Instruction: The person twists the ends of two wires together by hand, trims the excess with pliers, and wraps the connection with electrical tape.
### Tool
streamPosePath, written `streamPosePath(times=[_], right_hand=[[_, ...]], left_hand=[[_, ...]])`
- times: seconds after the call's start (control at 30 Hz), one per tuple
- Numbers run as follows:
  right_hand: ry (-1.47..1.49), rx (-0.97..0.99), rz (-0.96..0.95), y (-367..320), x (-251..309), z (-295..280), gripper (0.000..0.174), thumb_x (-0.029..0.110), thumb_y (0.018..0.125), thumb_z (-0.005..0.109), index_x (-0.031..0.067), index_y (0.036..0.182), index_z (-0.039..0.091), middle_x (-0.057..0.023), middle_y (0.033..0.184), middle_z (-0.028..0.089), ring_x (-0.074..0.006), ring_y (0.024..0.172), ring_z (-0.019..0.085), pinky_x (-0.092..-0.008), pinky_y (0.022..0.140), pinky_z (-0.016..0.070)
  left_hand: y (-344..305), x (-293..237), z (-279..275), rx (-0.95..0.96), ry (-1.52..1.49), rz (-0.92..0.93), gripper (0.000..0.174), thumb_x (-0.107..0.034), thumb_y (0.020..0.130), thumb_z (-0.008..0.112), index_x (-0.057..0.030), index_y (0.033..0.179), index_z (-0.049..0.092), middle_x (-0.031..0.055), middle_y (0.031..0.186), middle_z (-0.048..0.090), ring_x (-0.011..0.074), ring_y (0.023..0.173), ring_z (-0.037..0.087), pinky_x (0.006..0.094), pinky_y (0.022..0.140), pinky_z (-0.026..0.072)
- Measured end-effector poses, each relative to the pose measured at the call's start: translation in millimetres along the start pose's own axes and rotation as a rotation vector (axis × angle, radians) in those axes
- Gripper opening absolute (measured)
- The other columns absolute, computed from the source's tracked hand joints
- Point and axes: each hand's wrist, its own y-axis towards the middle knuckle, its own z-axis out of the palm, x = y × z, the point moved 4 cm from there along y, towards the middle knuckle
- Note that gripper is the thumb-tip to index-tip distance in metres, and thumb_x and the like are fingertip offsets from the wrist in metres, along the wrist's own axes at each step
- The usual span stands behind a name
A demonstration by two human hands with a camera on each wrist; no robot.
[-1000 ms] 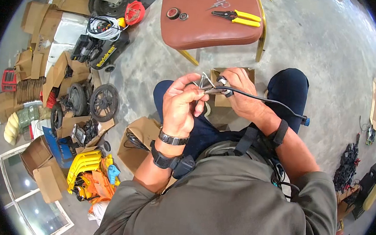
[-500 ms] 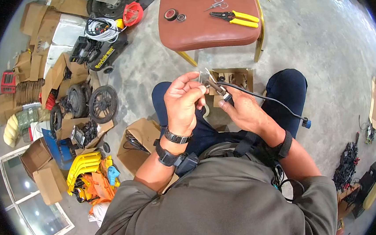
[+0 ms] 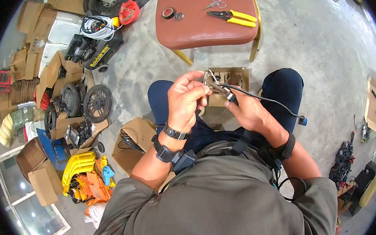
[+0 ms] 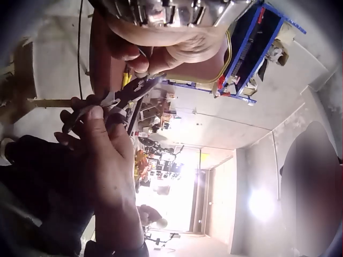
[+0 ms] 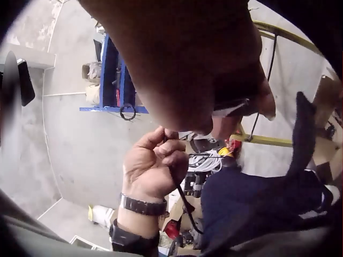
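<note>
My left hand [image 3: 185, 97] pinches thin wire between thumb and forefinger, in front of my lap. A few pale wire ends [image 3: 213, 76] stick up beside its fingertips. In my right hand [image 3: 248, 111] I grip a pliers-like tool [image 3: 220, 90], its dark jaws pointing at the left fingertips; its handles are mostly hidden in the palm. A black cable [image 3: 264, 98] with a blue connector [image 3: 302, 121] at its end runs over the right hand. In the left wrist view, the tool's dark jaws reach close under the left fingers.
Ahead stands a brown padded chair [image 3: 203, 32] holding yellow-handled wire strippers [image 3: 233, 17], small scissors [image 3: 214, 4] and tape rolls [image 3: 168, 13]. An open cardboard box [image 3: 222, 101] sits between my knees. Wheels [image 3: 97, 103], cartons and yellow parts [image 3: 78, 168] crowd the left floor.
My right hand has turned so its thumb shows, and the tool now slants up toward the left fingertips. The left hand keeps its pinch. The head view has shifted slightly.
</note>
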Motion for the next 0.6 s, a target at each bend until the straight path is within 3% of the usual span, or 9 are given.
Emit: streamPosePath(times=[0.23,0.33,0.53,0.6], right_hand=[[0.136,0.032,0.085,-2,-3,13,0.050,0.015,0.097,0.059,-0.0015,0.143,0.045,-0.0269,0.135,0.057,-0.0372,0.129,0.053,-0.0407,0.109,0.0397],[0.016,-0.193,-0.146,2,-21,20,0.046,0.018,0.096,0.060,-0.0046,0.134,0.050,-0.0306,0.117,0.063,-0.0473,0.114,0.059,-0.0465,0.100,0.0457],[0.112,0.101,0.173,-15,-38,25,0.043,0.025,0.099,0.058,-0.0035,0.131,0.053,-0.0311,0.115,0.063,-0.0462,0.112,0.060,-0.0477,0.095,0.0462],[0.062,0.169,0.170,-22,-39,24,0.037,0.021,0.099,0.059,-0.0027,0.127,0.054,-0.0259,0.106,0.065,-0.0388,0.102,0.063,-0.0446,0.089,0.0471]], left_hand=[[-1,4,-2,-0.009,-0.007,-0.005,0.034,0.004,0.084,0.068,0.0001,0.118,0.063,0.0111,0.079,0.070,0.0121,0.054,0.060,0.0218,0.045,0.0438],[-3,1,-2,-0.006,-0.020,-0.017,0.033,0.004,0.085,0.068,0.0002,0.117,0.063,0.0111,0.080,0.070,0.0119,0.054,0.060,0.0219,0.045,0.0434],[-1,-3,-3,-0.021,0.017,0.052,0.033,0.004,0.085,0.068,0.0008,0.118,0.063,0.0106,0.081,0.071,0.0113,0.055,0.060,0.0219,0.047,0.0432],[-1,-3,-3,-0.021,0.029,0.077,0.034,0.004,0.085,0.068,0.0012,0.118,0.062,0.0101,0.082,0.071,0.0107,0.057,0.060,0.0216,0.049,0.0435]])
